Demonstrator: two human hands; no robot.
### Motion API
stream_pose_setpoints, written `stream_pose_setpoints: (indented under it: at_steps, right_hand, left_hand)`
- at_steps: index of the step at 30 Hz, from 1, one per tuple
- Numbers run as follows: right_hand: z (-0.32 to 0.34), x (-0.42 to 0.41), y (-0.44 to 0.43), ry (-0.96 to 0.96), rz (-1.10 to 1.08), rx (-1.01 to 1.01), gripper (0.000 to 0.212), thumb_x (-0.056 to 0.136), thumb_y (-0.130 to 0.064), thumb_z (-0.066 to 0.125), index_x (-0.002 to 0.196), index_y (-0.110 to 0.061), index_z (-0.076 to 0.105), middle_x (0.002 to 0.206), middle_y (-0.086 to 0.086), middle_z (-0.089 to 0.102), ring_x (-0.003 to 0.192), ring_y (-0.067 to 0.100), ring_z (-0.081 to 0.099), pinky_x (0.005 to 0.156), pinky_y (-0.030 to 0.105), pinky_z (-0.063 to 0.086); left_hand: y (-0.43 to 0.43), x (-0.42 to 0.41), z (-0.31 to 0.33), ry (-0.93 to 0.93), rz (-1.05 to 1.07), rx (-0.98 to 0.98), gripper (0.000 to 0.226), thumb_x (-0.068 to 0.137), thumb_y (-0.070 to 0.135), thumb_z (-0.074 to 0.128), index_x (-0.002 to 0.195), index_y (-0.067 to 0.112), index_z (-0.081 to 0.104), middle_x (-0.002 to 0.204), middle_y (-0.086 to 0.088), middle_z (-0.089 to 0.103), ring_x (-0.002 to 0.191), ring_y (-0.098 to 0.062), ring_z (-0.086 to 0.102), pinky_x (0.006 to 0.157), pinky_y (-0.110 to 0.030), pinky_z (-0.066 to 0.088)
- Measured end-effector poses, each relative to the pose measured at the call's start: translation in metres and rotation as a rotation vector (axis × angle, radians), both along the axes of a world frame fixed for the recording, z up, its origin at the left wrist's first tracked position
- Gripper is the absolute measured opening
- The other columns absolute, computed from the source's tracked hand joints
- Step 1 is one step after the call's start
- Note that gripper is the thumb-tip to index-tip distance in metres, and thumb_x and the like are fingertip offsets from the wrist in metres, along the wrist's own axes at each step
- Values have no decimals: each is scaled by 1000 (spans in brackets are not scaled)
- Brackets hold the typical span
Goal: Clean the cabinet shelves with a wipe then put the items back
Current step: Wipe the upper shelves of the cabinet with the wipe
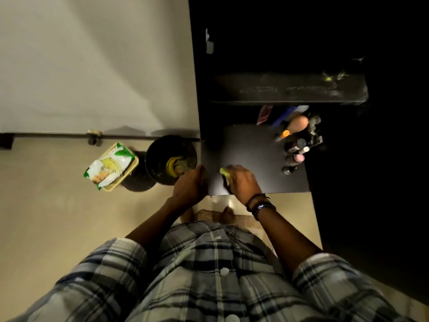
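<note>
Right grip [243, 182] clasps a yellow wipe [224, 172] on the shelf [250, 154], front edge. Left grip [190, 184] grasps its front-left corner; bottles [297, 149] crowd the right edge

This is looking like a home: cosmetic bottles [299, 145] are standing on a dark cabinet shelf [250, 154], and a waste bin [170, 159] is sitting on the pale floor [46, 205].

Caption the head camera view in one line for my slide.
Right hand holds a yellow-green wipe on the dark shelf, left hand at its edge, bottles clustered beyond.
</note>
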State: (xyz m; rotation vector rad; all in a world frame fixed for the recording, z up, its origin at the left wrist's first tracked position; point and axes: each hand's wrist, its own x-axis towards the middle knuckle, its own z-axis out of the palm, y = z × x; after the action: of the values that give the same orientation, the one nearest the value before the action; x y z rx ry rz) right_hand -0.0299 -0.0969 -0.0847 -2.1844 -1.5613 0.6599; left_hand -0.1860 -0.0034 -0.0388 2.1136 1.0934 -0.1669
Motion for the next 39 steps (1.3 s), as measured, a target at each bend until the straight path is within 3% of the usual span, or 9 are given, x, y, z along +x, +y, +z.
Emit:
stream_pose_setpoints:
  at_steps: [10,13,16,19,25,28,32,35,39]
  right_hand:
    - [194,108,20,-220,-477,687,19,88,-6,58,106,-4,64,109,7,62,102,7,54,92,11,39]
    - [193,154,26,-302,-631,441,21,93,-16,50,103,-2,62,111,15,62,104,24,58,91,27,44]
    - [177,155,38,-367,-597,143,56,95,-37,21,114,3,56,116,25,58,109,39,53,98,42,40]
    - [168,101,67,-433,-378,130,57,95,-32,19,126,4,50,124,25,55,119,39,49,107,45,36]
    - [175,30,96,-505,214,300,39,87,-18,37,110,-1,64,104,19,68,101,35,62,98,45,46]
    - [164,111,71,-578,-11,156,50,95,-26,25,134,-4,46,134,18,53,129,32,44,115,43,26]
    - [168,216,32,-473,-377,-54,66,94,-36,11,131,8,45,137,26,47,134,37,36,118,43,19]
    - [169,190,52,-458,-371,-30,76,85,-38,5,119,10,53,123,28,56,123,40,44,114,43,28]
    - [163,91,104,-379,-144,146,41,94,-22,33,121,-1,55,125,19,53,118,34,49,107,40,38]
  left_hand:
    - [46,61,127,-419,-275,365,28,92,26,52,116,13,55,105,-7,60,84,-22,60,70,-30,48]
    - [55,76,161,-387,-418,531,28,92,24,50,117,14,56,112,-7,59,99,-23,55,82,-33,46]
    - [63,84,188,-382,-572,735,32,84,11,58,116,10,59,114,-10,61,107,-27,56,90,-37,47]
    - [69,89,208,-322,-619,892,49,71,4,64,119,9,59,122,-11,59,119,-30,51,103,-40,40]
    - [79,93,227,-51,-649,1001,54,86,16,59,138,11,43,146,-14,38,139,-28,29,116,-37,17]
    - [79,90,225,95,-717,1058,54,88,19,51,140,9,38,146,-14,39,140,-29,27,117,-40,14]
    - [75,91,221,235,-732,1069,47,96,18,32,141,7,35,146,-15,37,141,-30,23,118,-42,7]
    - [74,93,225,310,-744,1065,45,98,19,30,141,8,35,147,-15,36,142,-30,19,117,-44,4]
    - [68,94,237,458,-767,1018,38,99,27,31,130,17,51,146,-10,40,146,-28,3,115,-53,-8]
